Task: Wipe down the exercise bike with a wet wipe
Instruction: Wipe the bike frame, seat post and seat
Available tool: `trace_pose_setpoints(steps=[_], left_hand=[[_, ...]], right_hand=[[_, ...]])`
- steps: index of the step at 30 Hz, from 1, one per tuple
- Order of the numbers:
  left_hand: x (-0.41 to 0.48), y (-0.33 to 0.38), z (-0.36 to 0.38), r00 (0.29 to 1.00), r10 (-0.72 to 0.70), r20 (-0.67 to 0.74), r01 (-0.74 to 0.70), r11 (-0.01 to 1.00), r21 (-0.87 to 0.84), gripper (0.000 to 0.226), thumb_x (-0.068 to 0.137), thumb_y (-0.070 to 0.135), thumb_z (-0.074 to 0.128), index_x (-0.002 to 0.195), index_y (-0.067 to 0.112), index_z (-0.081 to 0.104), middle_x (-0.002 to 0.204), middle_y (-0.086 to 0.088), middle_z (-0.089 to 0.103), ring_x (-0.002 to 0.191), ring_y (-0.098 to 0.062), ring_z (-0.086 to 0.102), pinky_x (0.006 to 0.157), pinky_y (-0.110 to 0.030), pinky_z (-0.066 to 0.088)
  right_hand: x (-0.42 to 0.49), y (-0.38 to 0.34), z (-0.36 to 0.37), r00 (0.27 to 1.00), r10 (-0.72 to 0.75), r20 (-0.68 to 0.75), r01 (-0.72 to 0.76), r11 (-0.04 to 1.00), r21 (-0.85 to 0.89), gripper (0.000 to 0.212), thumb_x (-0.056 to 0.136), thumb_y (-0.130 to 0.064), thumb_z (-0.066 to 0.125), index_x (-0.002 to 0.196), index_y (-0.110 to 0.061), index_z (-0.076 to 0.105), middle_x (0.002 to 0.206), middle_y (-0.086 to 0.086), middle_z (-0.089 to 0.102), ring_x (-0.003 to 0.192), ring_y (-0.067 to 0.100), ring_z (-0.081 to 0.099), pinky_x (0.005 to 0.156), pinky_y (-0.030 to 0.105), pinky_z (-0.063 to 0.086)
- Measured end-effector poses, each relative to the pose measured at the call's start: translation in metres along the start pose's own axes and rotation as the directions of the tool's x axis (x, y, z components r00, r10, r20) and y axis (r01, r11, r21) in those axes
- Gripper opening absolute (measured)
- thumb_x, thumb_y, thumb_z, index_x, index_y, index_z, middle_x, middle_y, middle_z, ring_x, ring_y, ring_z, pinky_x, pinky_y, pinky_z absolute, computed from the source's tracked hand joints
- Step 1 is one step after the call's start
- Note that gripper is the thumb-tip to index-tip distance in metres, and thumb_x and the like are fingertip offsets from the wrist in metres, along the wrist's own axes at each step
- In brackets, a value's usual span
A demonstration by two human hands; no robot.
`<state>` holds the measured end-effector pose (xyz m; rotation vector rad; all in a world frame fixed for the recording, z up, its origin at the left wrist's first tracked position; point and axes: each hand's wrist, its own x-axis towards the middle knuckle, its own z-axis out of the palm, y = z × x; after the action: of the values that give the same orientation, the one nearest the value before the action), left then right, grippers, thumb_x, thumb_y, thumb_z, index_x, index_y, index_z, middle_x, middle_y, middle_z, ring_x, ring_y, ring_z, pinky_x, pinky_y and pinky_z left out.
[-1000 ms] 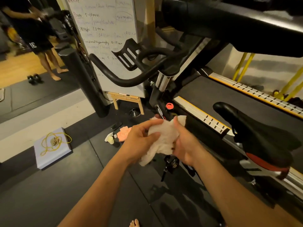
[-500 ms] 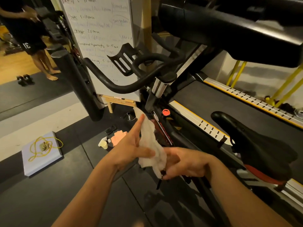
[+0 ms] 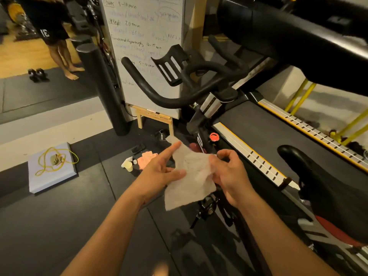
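A white wet wipe (image 3: 189, 176) is spread out flat between my two hands, in front of the black exercise bike. My left hand (image 3: 161, 172) holds its left edge, thumb pressed on the sheet and index finger stretched up behind it. My right hand (image 3: 229, 174) pinches the wipe's right edge with curled fingers. The bike's handlebars (image 3: 175, 96) curve above my hands. Its black saddle (image 3: 318, 180) sits to the right, and a red knob (image 3: 214, 137) shows on the frame just beyond the wipe. A pedal (image 3: 207, 208) hangs below the wipe.
A whiteboard (image 3: 143, 36) on a wooden easel stands behind the bike, beside a black foam roller (image 3: 103, 86). A treadmill (image 3: 278, 126) runs along the right. On the dark floor mat lie a small bottle, an orange packet (image 3: 146, 159) and a grey box with yellow cord (image 3: 51, 166). A person's legs (image 3: 63, 54) show far left.
The crumpled wipe has been pulled open into a flat sheet. My right hand moved from under the wipe up to its right edge; my left hand keeps its hold.
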<state>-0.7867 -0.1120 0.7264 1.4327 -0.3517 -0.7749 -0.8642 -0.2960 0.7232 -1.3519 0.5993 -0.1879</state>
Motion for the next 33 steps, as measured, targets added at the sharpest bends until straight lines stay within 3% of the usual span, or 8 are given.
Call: trace_pose_setpoints(steps=[4, 8, 12, 18, 22, 25, 30, 33], left_hand=[[-0.001, -0.009, -0.01, 0.998, 0.021, -0.055, -0.019, 0.999, 0.032, 0.069, 0.088, -0.002, 0.065, 0.143, 0.034, 0.044, 0.13, 0.01, 0.058, 0.102, -0.015, 0.07, 0.08, -0.034, 0.059], [-0.002, -0.008, -0.027, 0.994, 0.091, -0.057, -0.064, 0.927, 0.369, 0.032, 0.091, 0.008, 0.067, 0.117, 0.026, 0.069, 0.084, 0.027, 0.067, 0.079, 0.004, 0.063, 0.069, -0.016, 0.052], [0.008, -0.018, -0.041, 0.971, 0.133, -0.198, -0.041, 0.911, 0.411, 0.02, 0.09, 0.017, 0.069, 0.09, 0.036, 0.075, 0.1, 0.011, 0.07, 0.095, -0.009, 0.062, 0.087, -0.035, 0.056], [0.021, -0.026, -0.059, 0.908, 0.231, -0.348, -0.066, 0.902, 0.427, 0.018, 0.092, 0.027, 0.066, 0.075, 0.029, 0.066, 0.094, 0.003, 0.062, 0.089, -0.013, 0.057, 0.078, -0.029, 0.049], [0.037, -0.027, -0.071, 0.903, 0.203, -0.38, -0.087, 0.95, 0.3, 0.036, 0.1, 0.03, 0.052, 0.067, 0.015, 0.053, 0.078, 0.0, 0.052, 0.071, -0.012, 0.048, 0.07, -0.029, 0.039], [0.057, -0.033, -0.068, 0.887, 0.102, -0.451, -0.025, 0.985, 0.173, 0.033, 0.102, 0.03, 0.048, 0.076, 0.01, 0.053, 0.073, -0.001, 0.052, 0.066, -0.012, 0.048, 0.063, -0.027, 0.038], [0.072, -0.059, -0.058, 0.763, -0.063, -0.643, 0.047, 0.998, -0.041, 0.02, 0.1, 0.038, 0.046, 0.094, 0.026, 0.061, 0.1, 0.003, 0.065, 0.093, -0.012, 0.062, 0.075, -0.029, 0.046], [0.088, -0.062, -0.023, 0.864, -0.257, -0.433, -0.034, 0.828, -0.559, 0.035, 0.098, 0.048, 0.048, 0.107, 0.019, 0.065, 0.111, -0.002, 0.07, 0.107, -0.017, 0.065, 0.096, -0.034, 0.047]], right_hand=[[0.006, -0.006, 0.0, 0.963, -0.021, 0.27, 0.081, 0.974, -0.211, 0.04, 0.085, -0.007, 0.071, 0.113, -0.032, 0.06, 0.112, 0.003, 0.067, 0.101, 0.021, 0.068, 0.081, 0.041, 0.06], [0.015, -0.002, 0.01, 0.959, -0.023, 0.283, 0.157, 0.873, -0.462, 0.037, 0.082, -0.008, 0.075, 0.11, -0.031, 0.069, 0.118, -0.004, 0.062, 0.11, 0.015, 0.06, 0.09, 0.037, 0.057], [0.02, 0.003, 0.028, 0.956, -0.009, 0.294, 0.18, 0.808, -0.561, 0.051, 0.078, -0.009, 0.078, 0.125, -0.024, 0.062, 0.114, -0.015, 0.056, 0.102, 0.01, 0.058, 0.093, 0.033, 0.055], [0.036, 0.005, 0.046, 0.973, -0.13, 0.188, 0.227, 0.653, -0.723, 0.01, 0.088, -0.028, 0.069, 0.096, -0.023, 0.07, 0.105, -0.012, 0.055, 0.094, 0.005, 0.053, 0.08, 0.024, 0.049], [0.05, -0.001, 0.059, 0.993, 0.018, 0.115, 0.033, 0.906, -0.422, 0.014, 0.092, -0.022, 0.063, 0.09, -0.011, 0.07, 0.11, -0.008, 0.062, 0.101, 0.012, 0.056, 0.08, 0.027, 0.049], [0.065, 0.0, 0.069, 0.999, 0.027, 0.02, -0.017, 0.917, -0.399, 0.014, 0.096, -0.024, 0.059, 0.09, -0.015, 0.068, 0.099, -0.004, 0.065, 0.094, 0.015, 0.06, 0.079, 0.034, 0.053], [0.086, -0.003, 0.069, 0.928, -0.367, 0.059, 0.284, 0.598, -0.75, 0.015, 0.095, -0.029, 0.058, 0.091, -0.016, 0.064, 0.083, -0.009, 0.063, 0.076, 0.004, 0.057, 0.057, 0.007, 0.041], [0.097, -0.002, 0.064, 0.814, -0.448, 0.37, 0.526, 0.299, -0.796, 0.011, 0.097, -0.023, 0.056, 0.096, -0.014, 0.063, 0.086, -0.002, 0.065, 0.074, 0.007, 0.057, 0.062, 0.013, 0.041]])
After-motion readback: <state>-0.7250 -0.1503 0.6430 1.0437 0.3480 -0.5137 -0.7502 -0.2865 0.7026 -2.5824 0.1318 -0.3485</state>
